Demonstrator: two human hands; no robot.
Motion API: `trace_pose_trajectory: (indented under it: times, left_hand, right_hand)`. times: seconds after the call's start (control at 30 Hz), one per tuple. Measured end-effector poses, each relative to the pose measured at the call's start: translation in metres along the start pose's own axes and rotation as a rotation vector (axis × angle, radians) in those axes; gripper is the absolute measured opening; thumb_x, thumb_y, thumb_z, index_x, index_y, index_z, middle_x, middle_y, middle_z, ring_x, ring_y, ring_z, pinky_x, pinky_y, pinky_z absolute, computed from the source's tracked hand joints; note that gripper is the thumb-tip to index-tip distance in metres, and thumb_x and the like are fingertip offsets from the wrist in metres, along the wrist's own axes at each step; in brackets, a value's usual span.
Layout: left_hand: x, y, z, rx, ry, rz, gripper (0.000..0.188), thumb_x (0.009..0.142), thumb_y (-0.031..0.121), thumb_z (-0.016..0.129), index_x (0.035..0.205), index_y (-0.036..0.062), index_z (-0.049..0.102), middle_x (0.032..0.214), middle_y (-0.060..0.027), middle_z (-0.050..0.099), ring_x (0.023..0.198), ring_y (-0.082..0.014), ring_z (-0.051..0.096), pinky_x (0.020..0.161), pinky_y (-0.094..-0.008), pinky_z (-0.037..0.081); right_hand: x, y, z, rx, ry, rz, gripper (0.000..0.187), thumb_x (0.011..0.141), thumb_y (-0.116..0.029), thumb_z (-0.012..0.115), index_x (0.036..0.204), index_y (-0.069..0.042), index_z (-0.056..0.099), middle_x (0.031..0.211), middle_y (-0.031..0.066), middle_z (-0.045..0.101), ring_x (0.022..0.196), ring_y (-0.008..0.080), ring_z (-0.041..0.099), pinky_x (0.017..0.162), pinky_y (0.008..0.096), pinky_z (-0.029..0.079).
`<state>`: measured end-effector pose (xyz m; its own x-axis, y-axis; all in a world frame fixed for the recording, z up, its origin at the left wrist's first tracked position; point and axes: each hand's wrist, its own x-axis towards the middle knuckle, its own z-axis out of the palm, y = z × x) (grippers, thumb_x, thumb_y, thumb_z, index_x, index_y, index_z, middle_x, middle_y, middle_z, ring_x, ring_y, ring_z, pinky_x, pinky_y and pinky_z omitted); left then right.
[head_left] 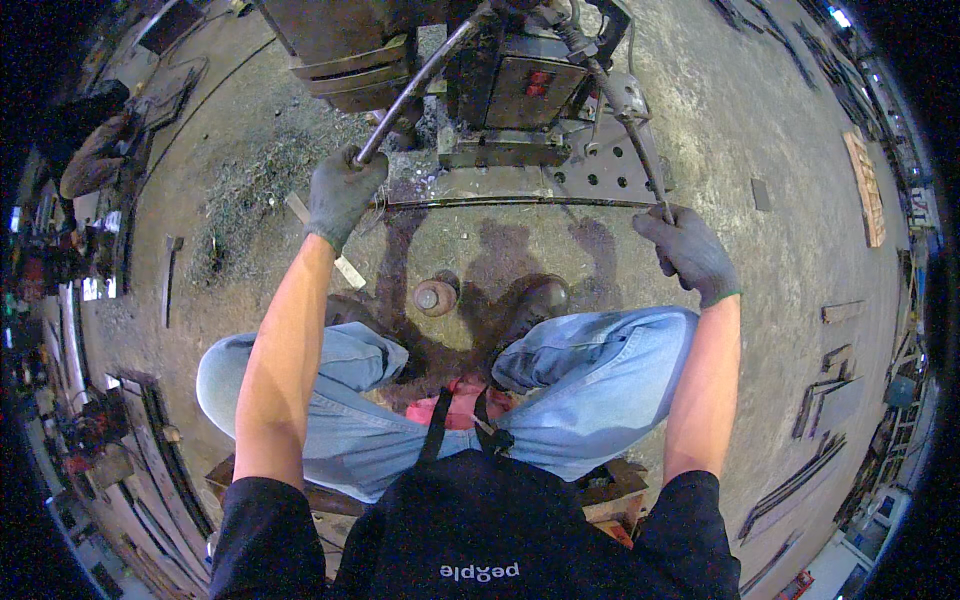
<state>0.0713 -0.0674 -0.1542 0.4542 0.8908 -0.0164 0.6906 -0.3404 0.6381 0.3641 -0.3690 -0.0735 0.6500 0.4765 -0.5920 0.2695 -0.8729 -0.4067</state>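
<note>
Both my hands wear dark grey gloves and reach forward to a dark metal machine (515,85) with red buttons on its front. My left hand (346,196) is closed around the lower end of a shiny metal rod (425,82), which slants up to the right toward the machine's top. In my right hand (692,252) is the end of a thinner lever (643,155), running up and left to a jointed fitting. A plate with round holes (592,180) lies at the machine's foot. The machine's upper part is cut off by the picture's edge.
Metal shavings (255,190) are scattered on the floor at left. Between my shoes stands a rusty round metal piece (436,296). A pale flat strip (349,272) lies near my left forearm. Metal bars (795,485) and a wooden slatted piece (864,190) are at right.
</note>
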Motion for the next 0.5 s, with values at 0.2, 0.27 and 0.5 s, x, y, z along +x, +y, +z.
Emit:
trace_pose_trajectory:
  times: [0.2,0.27,0.5]
  left_hand:
    - [-0.001,0.0,0.004,-0.042,-0.003,0.008,0.039,0.082,0.041,0.067,0.089,0.0032,0.067,0.062,-0.0135,0.063,0.056,-0.0246,0.065,0.06,-0.0375,0.05]
    - [0.0,0.0,0.004,-0.051,-0.032,-0.02,0.039,0.082,0.042,0.067,0.09,0.0031,0.067,0.064,-0.0143,0.064,0.059,-0.0261,0.066,0.062,-0.0388,0.05]
    - [0.003,-0.008,0.01,-0.015,-0.015,-0.001,0.041,0.08,0.044,0.067,0.09,0.0043,0.069,0.071,-0.0173,0.066,0.069,-0.0304,0.068,0.067,-0.0422,0.05]
  right_hand:
    - [-0.004,0.002,-0.001,0.064,0.007,-0.086,0.046,0.087,-0.051,0.065,0.101,-0.007,0.063,0.055,-0.0015,0.048,0.046,0.0118,0.046,0.044,0.0315,0.036]
    - [-0.008,0.0,-0.002,0.066,0.02,-0.064,0.047,0.087,-0.051,0.066,0.102,-0.006,0.063,0.056,-0.0017,0.048,0.046,0.0121,0.046,0.044,0.0318,0.036]
    - [-0.006,0.002,-0.003,0.068,0.034,-0.072,0.045,0.087,-0.05,0.066,0.099,-0.008,0.062,0.057,-0.0014,0.048,0.047,0.0113,0.046,0.044,0.0303,0.036]
